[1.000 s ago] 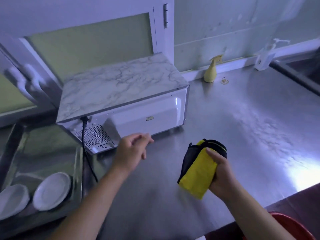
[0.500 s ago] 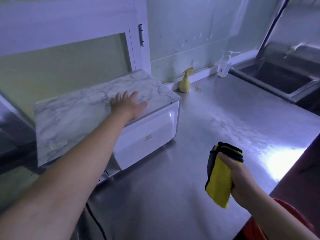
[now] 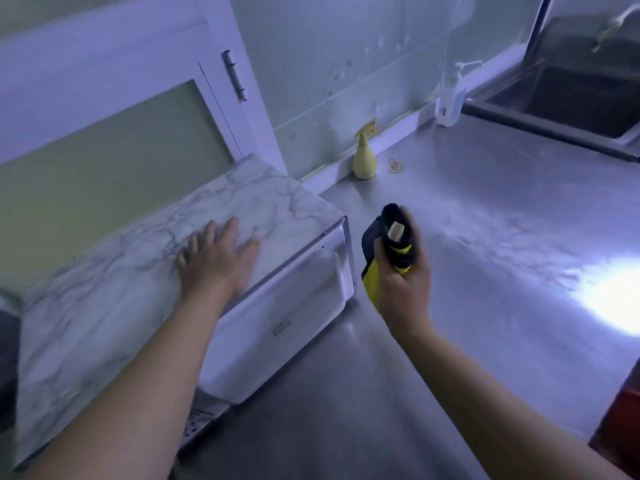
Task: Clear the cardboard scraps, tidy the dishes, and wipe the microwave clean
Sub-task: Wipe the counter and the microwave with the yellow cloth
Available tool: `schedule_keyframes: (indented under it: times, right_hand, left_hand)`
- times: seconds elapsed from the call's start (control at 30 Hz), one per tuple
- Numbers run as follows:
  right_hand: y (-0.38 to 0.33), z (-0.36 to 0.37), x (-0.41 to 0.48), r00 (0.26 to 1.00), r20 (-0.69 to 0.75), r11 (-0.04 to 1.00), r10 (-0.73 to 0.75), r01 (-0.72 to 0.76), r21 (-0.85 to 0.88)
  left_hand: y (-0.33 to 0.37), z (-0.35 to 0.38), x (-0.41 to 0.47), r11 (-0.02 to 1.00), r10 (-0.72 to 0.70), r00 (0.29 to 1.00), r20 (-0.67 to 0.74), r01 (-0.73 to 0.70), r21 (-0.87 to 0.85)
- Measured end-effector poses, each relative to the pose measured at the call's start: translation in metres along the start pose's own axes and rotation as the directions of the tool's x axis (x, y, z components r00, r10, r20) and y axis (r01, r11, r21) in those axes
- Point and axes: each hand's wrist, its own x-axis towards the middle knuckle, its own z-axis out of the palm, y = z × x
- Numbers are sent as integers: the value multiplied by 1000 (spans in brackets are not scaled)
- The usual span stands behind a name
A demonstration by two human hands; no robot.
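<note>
Marble-patterned microwave [image 3: 145, 271] sits on the steel counter [image 3: 485, 237]; the left hand [image 3: 216, 261] lies flat on its top, fingers spread. The right hand [image 3: 403, 285] grips a yellow-black cloth [image 3: 384, 237] just beside its corner.

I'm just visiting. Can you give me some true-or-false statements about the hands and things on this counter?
1. The left hand lies flat on the microwave's marbled top. True.
2. The right hand is empty. False: the right hand grips a yellow and black cloth.
3. The yellow spray bottle stands on the microwave. False: the spray bottle stands on the counter, by the wall.
4. A sink lies at the counter's far right end. True.
</note>
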Motion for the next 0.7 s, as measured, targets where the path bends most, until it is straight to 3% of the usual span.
schedule_keyframes:
  times: [0.07,0.17,0.23,0.37,0.57,0.7]
  right_hand:
    - [17,34,11,975,152,978,-161,179,-110]
    - [39,63,15,923,371,887,-106,256,-383]
    - [51,63,18,904,407,900,-133,282,-332]
    - [60,54,41,925,312,951,-216,272,-147]
    - [76,72,49,982,108,987,-155,159,-30]
    - [85,76,50,975,28,975,-221,222,-24]
  left_hand:
    - [-3,2,1,1000,-2,1000,-19,2,11]
    - [-4,3,-1,1000,7,999,-47,-6,15]
    - [-4,2,-2,1000,1,999,-53,-1,-6]
    - [-3,1,-4,1000,-18,998,-60,16,-24]
    - [0,0,-6,999,-33,998,-60,30,-41]
    - [-1,2,-7,999,-24,997,-72,21,-38]
